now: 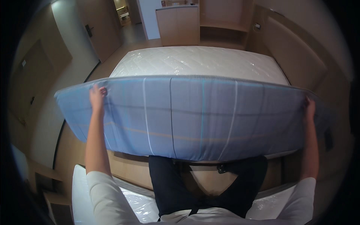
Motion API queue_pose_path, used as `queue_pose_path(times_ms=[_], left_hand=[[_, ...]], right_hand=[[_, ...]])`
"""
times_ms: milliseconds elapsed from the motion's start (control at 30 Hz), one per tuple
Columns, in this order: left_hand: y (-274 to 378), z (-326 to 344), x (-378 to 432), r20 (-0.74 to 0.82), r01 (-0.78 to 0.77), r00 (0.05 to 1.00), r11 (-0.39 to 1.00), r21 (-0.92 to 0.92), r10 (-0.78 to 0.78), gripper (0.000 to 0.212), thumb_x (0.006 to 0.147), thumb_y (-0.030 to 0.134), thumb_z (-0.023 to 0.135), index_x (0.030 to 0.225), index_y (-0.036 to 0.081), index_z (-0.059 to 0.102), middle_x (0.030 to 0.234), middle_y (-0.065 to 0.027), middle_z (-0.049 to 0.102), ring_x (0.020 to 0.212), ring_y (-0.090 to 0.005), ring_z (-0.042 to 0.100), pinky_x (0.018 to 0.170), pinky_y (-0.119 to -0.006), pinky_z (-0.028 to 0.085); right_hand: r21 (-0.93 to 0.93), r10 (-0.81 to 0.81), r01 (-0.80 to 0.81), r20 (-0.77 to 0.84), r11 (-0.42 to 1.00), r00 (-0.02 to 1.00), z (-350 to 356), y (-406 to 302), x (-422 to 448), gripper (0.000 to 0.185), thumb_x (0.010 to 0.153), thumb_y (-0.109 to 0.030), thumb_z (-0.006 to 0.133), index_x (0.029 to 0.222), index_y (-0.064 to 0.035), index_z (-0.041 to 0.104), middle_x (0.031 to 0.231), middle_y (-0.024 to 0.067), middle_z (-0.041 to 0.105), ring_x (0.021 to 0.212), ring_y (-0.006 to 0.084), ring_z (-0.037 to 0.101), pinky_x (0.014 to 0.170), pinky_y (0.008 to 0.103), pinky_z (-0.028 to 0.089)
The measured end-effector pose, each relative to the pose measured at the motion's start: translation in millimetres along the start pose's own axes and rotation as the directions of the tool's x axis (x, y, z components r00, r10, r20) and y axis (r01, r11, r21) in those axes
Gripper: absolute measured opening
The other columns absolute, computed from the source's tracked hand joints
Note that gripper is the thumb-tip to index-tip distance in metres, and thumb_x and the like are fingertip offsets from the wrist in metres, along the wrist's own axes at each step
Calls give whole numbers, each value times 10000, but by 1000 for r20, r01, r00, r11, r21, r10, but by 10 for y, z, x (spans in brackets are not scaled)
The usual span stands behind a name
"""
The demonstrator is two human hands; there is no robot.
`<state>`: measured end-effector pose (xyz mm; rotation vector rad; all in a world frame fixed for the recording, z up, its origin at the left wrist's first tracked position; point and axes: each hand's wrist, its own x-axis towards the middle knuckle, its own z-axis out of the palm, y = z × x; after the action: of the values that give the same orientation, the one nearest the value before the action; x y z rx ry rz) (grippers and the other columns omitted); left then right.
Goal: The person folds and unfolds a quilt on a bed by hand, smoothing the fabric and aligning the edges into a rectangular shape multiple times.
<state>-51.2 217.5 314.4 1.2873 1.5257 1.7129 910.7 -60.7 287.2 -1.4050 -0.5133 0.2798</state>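
Observation:
A blue-grey mattress or pad with a striped, checked fabric cover stands tilted up in front of me, its long upper edge running across the view. My left hand grips it near that edge at the left. Near its right end, my right hand holds the same edge, somewhat blurred, its fingers partly hidden. Beyond the edge lies a white quilted mattress under shiny clear plastic. My legs in dark trousers are spread below the checked cover.
Another plastic-wrapped white mattress lies beneath and behind me. A padded headboard lines the right wall. A wooden cabinet stands at the far side, and a door is at the upper left.

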Motion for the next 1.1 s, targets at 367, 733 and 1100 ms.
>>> queue_pose_path(times_ms=[367,733,1100], left_hand=[[-1925,-90,-1879,-57,107,967,192,975,-249,751,919,535,427,1431,-2,310,1513,-224,232,1391,-433,191,1098,-561,201],[-2267,-1680,-674,-40,673,470,388,-630,-882,664,908,495,535,1364,23,437,1382,-147,484,1231,-327,492,1043,-493,372],[-635,-1609,-713,48,87,996,985,-147,-80,398,891,111,626,1251,-13,509,1193,-99,593,1126,-205,547,998,-329,381]], right_hand=[[-618,-69,753,761,223,645,1899,1491,-3174,517,919,-281,500,1399,-100,430,1463,195,351,1355,407,297,1102,554,215],[-731,-105,678,670,82,735,1802,1735,-3317,502,918,-236,463,1406,-130,419,1462,165,360,1364,380,295,1114,535,197],[-760,-157,640,622,111,767,1951,1807,-3493,494,919,-234,452,1404,-143,424,1463,138,371,1358,362,312,1105,527,219]])
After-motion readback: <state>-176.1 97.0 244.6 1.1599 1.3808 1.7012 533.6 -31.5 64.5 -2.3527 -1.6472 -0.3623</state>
